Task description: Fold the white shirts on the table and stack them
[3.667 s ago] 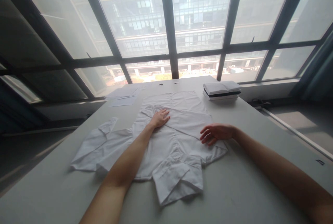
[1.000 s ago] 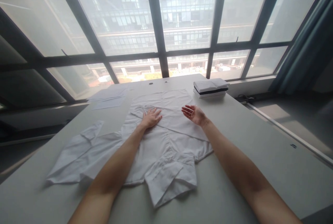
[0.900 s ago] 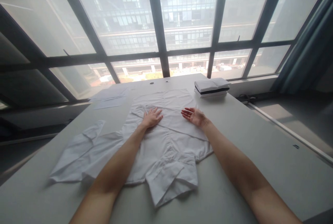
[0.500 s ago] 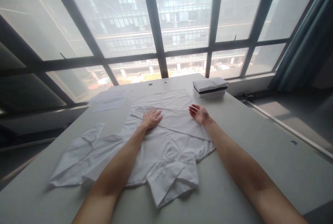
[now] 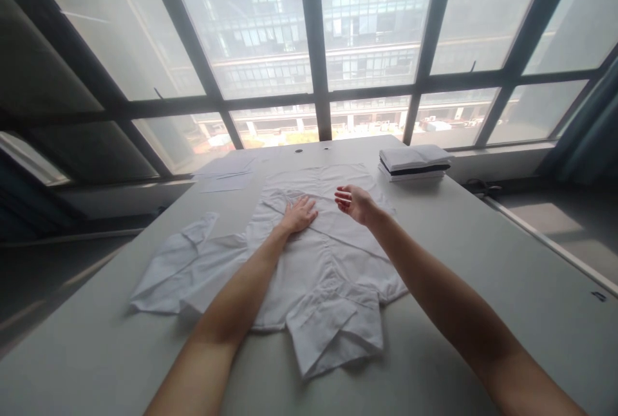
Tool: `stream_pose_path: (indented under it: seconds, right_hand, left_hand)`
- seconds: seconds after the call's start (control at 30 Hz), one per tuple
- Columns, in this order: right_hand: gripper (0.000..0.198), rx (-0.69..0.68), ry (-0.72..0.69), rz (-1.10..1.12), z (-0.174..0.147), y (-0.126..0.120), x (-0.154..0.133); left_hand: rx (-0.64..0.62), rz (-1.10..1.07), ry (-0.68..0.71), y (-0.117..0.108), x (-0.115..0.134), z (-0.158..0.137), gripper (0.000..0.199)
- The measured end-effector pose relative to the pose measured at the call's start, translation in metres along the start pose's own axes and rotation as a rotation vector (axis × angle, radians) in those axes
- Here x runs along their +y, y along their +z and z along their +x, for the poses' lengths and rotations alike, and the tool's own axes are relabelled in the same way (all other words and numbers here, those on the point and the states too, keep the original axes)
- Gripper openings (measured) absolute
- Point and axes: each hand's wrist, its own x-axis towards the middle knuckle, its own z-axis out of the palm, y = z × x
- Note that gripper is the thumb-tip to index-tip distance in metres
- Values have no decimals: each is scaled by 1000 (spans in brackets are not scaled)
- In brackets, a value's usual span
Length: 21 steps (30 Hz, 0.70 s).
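A white shirt (image 5: 309,261) lies spread on the white table (image 5: 434,351), creased along its middle. One sleeve reaches out to the left, and another part is folded toward me at the near edge. Flat on the shirt rests my left hand (image 5: 299,215), fingers spread and holding nothing. My right hand (image 5: 355,203) hovers over the shirt's right half, its palm turned inward and its fingers loosely curved and apart. Nothing shows in it; whether it brushes the cloth I cannot tell.
A stack of folded white cloth (image 5: 412,160) with a dark layer stands at the table's back right. Sheets of white paper (image 5: 224,172) lie at the back left. A small dark item (image 5: 599,297) is near the right edge. Large windows (image 5: 371,36) rise behind.
My right hand has moved left across the shirt, closer to my left hand. My left hand stays on the cloth. The camera view has turned a little to the left.
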Motion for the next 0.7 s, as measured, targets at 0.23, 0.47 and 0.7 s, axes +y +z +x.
stream_pose_path:
  seconds: [0.23, 0.47, 0.7]
  right_hand:
    - [24, -505, 318, -343, 2, -25, -6]
    - [25, -354, 238, -12, 14, -73, 8]
    - [21, -4, -5, 199, 35, -86, 8]
  left_hand:
    - [30, -23, -8, 2, 0, -3, 56]
    - [47, -23, -8, 4, -2, -4, 54]
    - [56, -24, -13, 6, -1, -3, 56]
